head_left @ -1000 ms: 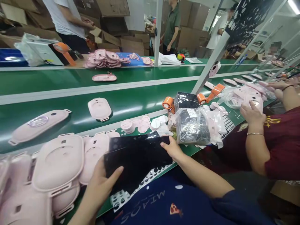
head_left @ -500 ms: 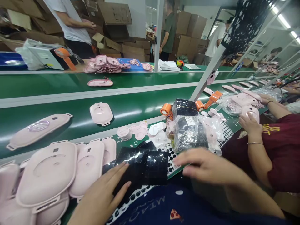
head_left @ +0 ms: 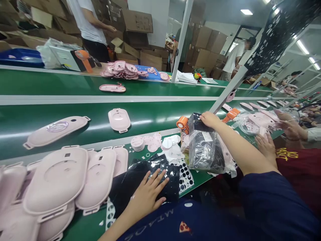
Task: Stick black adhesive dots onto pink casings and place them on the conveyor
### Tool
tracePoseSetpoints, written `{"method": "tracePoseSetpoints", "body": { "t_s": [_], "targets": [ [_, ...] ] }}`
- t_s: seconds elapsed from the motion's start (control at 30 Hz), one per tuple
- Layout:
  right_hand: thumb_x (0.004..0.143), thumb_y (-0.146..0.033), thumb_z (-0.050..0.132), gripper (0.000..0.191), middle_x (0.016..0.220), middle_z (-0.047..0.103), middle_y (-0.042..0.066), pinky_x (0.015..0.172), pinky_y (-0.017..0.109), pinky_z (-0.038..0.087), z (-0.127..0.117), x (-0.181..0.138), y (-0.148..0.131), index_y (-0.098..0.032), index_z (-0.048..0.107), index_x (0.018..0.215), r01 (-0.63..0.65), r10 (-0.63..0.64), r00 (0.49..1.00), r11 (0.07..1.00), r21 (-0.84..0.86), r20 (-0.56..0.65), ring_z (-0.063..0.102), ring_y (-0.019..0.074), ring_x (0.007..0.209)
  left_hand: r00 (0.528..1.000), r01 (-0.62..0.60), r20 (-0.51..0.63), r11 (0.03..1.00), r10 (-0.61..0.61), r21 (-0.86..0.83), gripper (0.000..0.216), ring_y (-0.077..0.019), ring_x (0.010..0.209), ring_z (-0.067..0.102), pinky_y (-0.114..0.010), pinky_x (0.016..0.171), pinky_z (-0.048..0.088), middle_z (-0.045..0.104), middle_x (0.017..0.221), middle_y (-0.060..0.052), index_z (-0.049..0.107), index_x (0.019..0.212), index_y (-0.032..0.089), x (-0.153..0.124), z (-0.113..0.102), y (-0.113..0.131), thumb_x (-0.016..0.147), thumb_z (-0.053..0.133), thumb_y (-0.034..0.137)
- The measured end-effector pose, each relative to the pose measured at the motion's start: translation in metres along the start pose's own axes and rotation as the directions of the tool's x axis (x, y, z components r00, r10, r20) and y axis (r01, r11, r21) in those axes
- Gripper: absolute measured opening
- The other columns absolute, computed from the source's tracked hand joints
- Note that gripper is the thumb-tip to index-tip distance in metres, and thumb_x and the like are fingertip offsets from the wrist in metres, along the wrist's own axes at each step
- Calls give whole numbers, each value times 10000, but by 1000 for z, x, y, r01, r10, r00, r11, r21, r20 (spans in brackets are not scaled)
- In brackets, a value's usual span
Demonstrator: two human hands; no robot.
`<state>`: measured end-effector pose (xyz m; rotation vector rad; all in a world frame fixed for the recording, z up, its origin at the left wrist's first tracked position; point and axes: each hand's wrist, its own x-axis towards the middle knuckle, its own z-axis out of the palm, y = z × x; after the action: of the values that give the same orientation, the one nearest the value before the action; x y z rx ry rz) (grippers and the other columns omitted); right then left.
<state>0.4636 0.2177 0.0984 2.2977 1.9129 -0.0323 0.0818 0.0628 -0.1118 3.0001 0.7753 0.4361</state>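
My left hand (head_left: pixel 150 190) lies flat on loose glossy black sheets (head_left: pixel 122 187), its fingers spread. Under and beside them is a white sheet with black round dots (head_left: pixel 187 175). My right hand (head_left: pixel 210 119) is at the top of a stack of black sheets (head_left: pixel 194 122), fingers together and closed over its upper edge; the thumb is hidden. Just in front of that stack stands a clear-wrapped black bundle (head_left: pixel 204 150) with a white label. White and pink round pieces (head_left: pixel 137 143) lie beyond my left hand.
Pale pink oval covers (head_left: pixel 56 177) are piled at the left. Two pink parts lie on the green conveyor (head_left: pixel 150 113). Orange tape dispensers (head_left: pixel 182 123) flank the black stack. A slanted metal post (head_left: pixel 228 88) rises behind it. A co-worker's hands (head_left: pixel 265 144) handle pink parts at the right.
My right hand has moved forward onto the top of the black stack. My left hand has shifted right and spread flat on the black sheets. The camera view has turned slightly left.
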Motion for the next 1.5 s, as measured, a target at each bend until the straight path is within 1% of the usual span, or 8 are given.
{"method": "tracePoseSetpoints", "body": {
  "t_s": [0.33, 0.7, 0.83, 0.97, 1.07, 1.2, 1.33, 1.5],
  "targets": [
    [1032, -572, 316, 592, 1009, 762, 120, 750, 316, 413, 1, 5, 10, -195, 756, 914, 37, -36, 999, 999, -33, 35, 671, 250, 956, 999, -15, -49, 1000, 16, 22, 607, -293, 1407, 501, -434, 1201, 262, 537, 1548, -65, 493, 1515, 332, 0, 12, -6, 993, 410, 631],
    [1037, -498, 398, 539, 853, 753, 106, 749, 309, 455, -22, 36, 16, -169, 749, 794, 78, -86, 986, 995, 58, 143, 667, 216, 808, 999, -16, -44, 999, 18, 41, 611, -289, 1384, 514, -419, 1198, 245, 561, 1529, -46, 460, 1534, 354, -2, 12, -9, 981, 455, 612],
    [1039, -474, 432, 508, 1062, 752, 168, 875, 331, 434, -39, 76, 13, -116, 765, 905, 20, -20, 1000, 999, 38, 0, 660, 271, 1043, 996, -31, -83, 996, 38, 84, 597, -290, 1363, 527, -419, 1203, 236, 574, 1515, -54, 490, 1518, 342, -1, 9, -10, 977, 478, 593],
    [1064, -468, 374, 558, 1234, 686, 245, 916, 371, 405, -84, 106, 19, -33, 721, 1103, -81, 90, 970, 995, 50, -227, 611, 305, 1160, 995, -33, -89, 992, 44, 121, 592, -288, 1365, 515, -421, 1203, 234, 567, 1521, -57, 493, 1517, 336, -1, 7, -8, 975, 490, 575],
    [1089, -457, 318, 580, 1145, 704, 237, 882, 348, 380, -131, 111, 25, -17, 696, 1077, -118, 172, 862, 983, 142, -476, 595, 231, 1078, 995, -9, -99, 990, 23, 139, 578, -271, 1387, 478, -427, 1228, 177, 571, 1515, -43, 495, 1511, 353, 1, 7, -7, 978, 487, 578],
    [1074, -506, 370, 526, 767, 639, 69, 796, 319, 348, -180, 89, 21, -159, 634, 779, -30, 165, 722, 978, 208, -671, 502, 162, 837, 987, 18, -158, 991, 3, 134, 567, -253, 1394, 451, -415, 1247, 120, 617, 1464, -26, 558, 1458, 366, 5, 6, -5, 962, 492, 630],
    [1052, -504, 399, 544, 598, 389, -15, 691, 325, 316, -183, 46, 14, -255, 367, 569, 93, 87, 678, 975, 203, -730, 400, 151, 655, 982, 36, -186, 993, -15, 111, 558, -245, 1370, 471, -397, 1247, 118, 643, 1435, -19, 628, 1388, 348, 8, 1, -3, 953, 476, 665],
    [1007, -642, 370, 582, 567, 297, -25, 630, 325, 289, -146, -16, 38, -261, 306, 573, 153, 123, 655, 945, 290, -745, 356, 154, 611, 983, -19, -174, 985, 50, 173, 477, -259, 1378, 472, -439, 1234, 150, 613, 1473, -44, 628, 1393, 295, 6, 1, -5, 969, 507, 476]
  ]
}}
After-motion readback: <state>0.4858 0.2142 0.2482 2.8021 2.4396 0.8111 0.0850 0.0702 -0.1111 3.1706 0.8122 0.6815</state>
